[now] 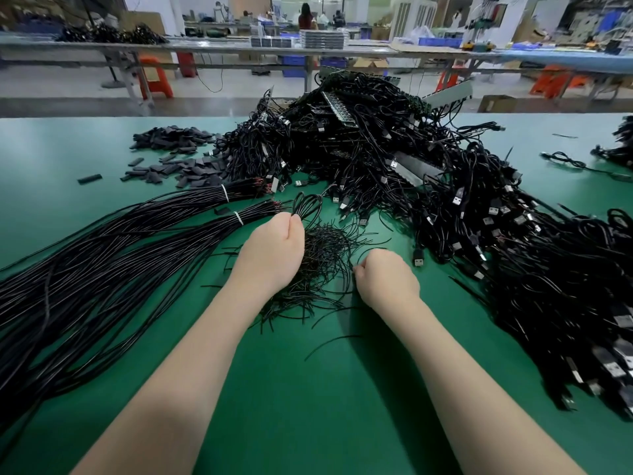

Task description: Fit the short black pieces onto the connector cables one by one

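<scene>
The heap of connector cables [428,186] sprawls across the green table [325,389] ahead and to my right; the flat short black pieces [178,168] lie far left. My left hand [270,250] pinches a thin looped cable [306,209]; my right hand [385,274] pinches strands in the thin-wire tangle [322,265]. Pulling could snag neighbours, I reckon.

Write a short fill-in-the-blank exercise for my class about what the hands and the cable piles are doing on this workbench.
1. The left hand pinches a coiled thin cable above the ______ table.
2. Each long cable bundle is bound with a ______ tie.
3. The short black pieces lie on the far ______ of the table.
4. The big tangled pile has cables ending in ______ plugs.

Missing words: green; white; left; USB
</scene>
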The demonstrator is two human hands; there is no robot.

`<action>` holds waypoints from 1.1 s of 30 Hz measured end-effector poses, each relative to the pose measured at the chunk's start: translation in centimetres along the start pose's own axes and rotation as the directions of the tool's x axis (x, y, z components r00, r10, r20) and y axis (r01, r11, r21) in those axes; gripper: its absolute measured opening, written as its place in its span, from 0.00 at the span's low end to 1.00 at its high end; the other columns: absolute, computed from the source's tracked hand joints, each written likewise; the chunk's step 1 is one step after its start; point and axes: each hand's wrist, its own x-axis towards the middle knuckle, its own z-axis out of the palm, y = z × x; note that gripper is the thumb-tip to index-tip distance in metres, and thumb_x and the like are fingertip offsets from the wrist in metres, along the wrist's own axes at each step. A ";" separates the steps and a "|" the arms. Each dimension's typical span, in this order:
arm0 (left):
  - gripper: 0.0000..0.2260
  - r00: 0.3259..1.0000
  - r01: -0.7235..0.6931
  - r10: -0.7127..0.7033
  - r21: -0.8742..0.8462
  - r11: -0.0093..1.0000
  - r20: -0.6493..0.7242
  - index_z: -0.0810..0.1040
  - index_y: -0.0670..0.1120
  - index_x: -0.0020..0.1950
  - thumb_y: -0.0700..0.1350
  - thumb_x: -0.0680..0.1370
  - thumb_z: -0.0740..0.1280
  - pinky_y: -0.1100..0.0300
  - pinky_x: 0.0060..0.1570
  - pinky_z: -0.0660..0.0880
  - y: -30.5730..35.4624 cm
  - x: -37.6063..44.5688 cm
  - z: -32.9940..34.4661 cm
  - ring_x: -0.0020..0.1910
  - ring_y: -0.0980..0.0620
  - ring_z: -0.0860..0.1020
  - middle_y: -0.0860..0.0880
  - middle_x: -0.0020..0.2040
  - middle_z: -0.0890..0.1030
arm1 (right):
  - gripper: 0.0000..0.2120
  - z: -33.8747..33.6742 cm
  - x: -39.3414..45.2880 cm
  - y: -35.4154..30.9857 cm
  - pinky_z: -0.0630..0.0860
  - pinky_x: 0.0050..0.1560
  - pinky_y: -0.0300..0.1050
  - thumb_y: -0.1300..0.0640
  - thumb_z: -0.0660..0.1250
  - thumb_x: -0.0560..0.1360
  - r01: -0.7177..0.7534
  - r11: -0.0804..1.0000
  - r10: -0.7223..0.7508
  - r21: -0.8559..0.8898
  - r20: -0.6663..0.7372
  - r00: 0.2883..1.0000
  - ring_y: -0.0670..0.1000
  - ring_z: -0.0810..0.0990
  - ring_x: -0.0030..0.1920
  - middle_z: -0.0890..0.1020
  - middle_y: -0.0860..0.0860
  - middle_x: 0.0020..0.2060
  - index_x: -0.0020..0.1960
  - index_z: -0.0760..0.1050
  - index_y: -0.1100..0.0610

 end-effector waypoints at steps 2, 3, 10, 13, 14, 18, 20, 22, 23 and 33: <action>0.20 1.000 -0.024 0.024 0.074 0.997 0.000 0.71 0.41 0.44 0.52 0.84 0.49 0.54 0.35 0.66 -0.2 0.0 -0.1 0.32 0.51 0.69 0.48 0.34 0.72 | 0.16 0.0 -0.4 0.0 0.68 0.34 0.43 0.52 0.65 0.79 0.028 0.999 -0.028 0.019 -0.030 0.999 0.57 0.75 0.36 0.78 0.56 0.38 0.37 0.73 0.61; 0.20 0.999 -0.035 0.035 0.101 0.994 -0.001 0.69 0.42 0.42 0.53 0.84 0.48 0.54 0.34 0.65 -0.2 0.0 -0.2 0.32 0.51 0.68 0.49 0.33 0.71 | 0.16 -0.1 -0.5 0.0 0.69 0.34 0.43 0.50 0.67 0.78 0.033 0.999 -0.031 0.040 -0.045 0.999 0.57 0.76 0.37 0.79 0.56 0.39 0.40 0.76 0.62; 0.19 0.994 -0.058 0.046 0.122 0.991 0.100 0.58 0.48 0.37 0.60 0.81 0.51 0.56 0.31 0.59 -0.1 -0.5 -0.1 0.31 0.51 0.61 0.51 0.33 0.62 | 0.13 -0.6 -0.8 0.0 0.67 0.34 0.42 0.50 0.67 0.78 0.016 0.997 -0.016 0.069 -0.004 1.000 0.57 0.75 0.37 0.79 0.54 0.39 0.46 0.80 0.59; 0.16 0.987 -0.087 0.070 0.109 0.990 0.147 0.59 0.48 0.38 0.54 0.83 0.50 0.56 0.30 0.59 0.0 -0.4 -0.2 0.30 0.53 0.60 0.51 0.32 0.62 | 0.11 -0.3 -0.9 0.0 0.68 0.36 0.45 0.52 0.62 0.81 0.088 0.996 -0.089 -0.024 -0.019 0.996 0.57 0.75 0.41 0.77 0.54 0.43 0.45 0.74 0.60; 0.16 0.985 -0.106 0.088 0.118 0.987 0.150 0.59 0.47 0.38 0.53 0.84 0.49 0.57 0.30 0.59 0.0 -0.3 -0.2 0.29 0.53 0.60 0.51 0.32 0.62 | 0.11 -0.2 -0.9 0.1 0.68 0.37 0.46 0.52 0.60 0.82 0.110 0.993 -0.111 -0.036 -0.037 0.993 0.58 0.75 0.44 0.75 0.54 0.44 0.46 0.72 0.60; 0.17 0.984 -0.163 0.151 0.141 0.976 0.096 0.65 0.46 0.41 0.53 0.85 0.50 0.61 0.27 0.61 -0.1 -0.2 -0.4 0.27 0.54 0.63 0.53 0.31 0.67 | 0.12 -0.4 -0.8 0.3 0.66 0.38 0.46 0.51 0.57 0.83 0.135 0.990 -0.139 -0.040 -0.128 0.982 0.56 0.69 0.44 0.78 0.55 0.46 0.52 0.72 0.59; 0.16 0.984 -0.164 0.156 0.103 0.981 0.082 0.71 0.48 0.42 0.53 0.84 0.52 0.63 0.28 0.65 -0.1 -0.2 -0.6 0.27 0.53 0.67 0.50 0.32 0.73 | 0.10 -0.5 -0.8 0.4 0.65 0.38 0.47 0.52 0.58 0.82 0.147 0.988 -0.153 -0.043 -0.181 0.972 0.56 0.68 0.44 0.81 0.54 0.45 0.52 0.73 0.57; 0.16 0.989 -0.141 0.137 0.056 0.988 0.064 0.73 0.50 0.41 0.53 0.84 0.53 0.61 0.32 0.69 -0.1 -0.2 -0.8 0.30 0.47 0.72 0.42 0.37 0.79 | 0.07 -0.5 -0.7 0.6 0.66 0.40 0.47 0.56 0.60 0.81 0.198 0.977 -0.211 -0.076 -0.239 0.948 0.56 0.71 0.46 0.83 0.51 0.46 0.55 0.75 0.54; 0.16 0.991 -0.124 0.122 0.044 0.991 0.057 0.74 0.50 0.41 0.53 0.84 0.53 0.60 0.35 0.71 -0.1 -0.1 -0.9 0.34 0.44 0.75 0.41 0.39 0.81 | 0.09 -0.6 -0.6 0.6 0.68 0.42 0.47 0.57 0.60 0.81 0.222 0.973 -0.229 -0.055 -0.258 0.939 0.56 0.74 0.49 0.84 0.50 0.47 0.57 0.76 0.52; 0.18 0.991 -0.137 0.134 0.162 0.977 0.029 0.66 0.46 0.40 0.54 0.84 0.50 0.54 0.32 0.64 0.5 -0.3 -0.9 0.33 0.50 0.71 0.50 0.34 0.72 | 0.08 -4.7 -2.3 -1.6 0.74 0.58 0.51 0.56 0.67 0.78 0.596 0.783 -0.550 0.178 -0.252 0.797 0.50 0.81 0.51 0.84 0.48 0.48 0.55 0.83 0.50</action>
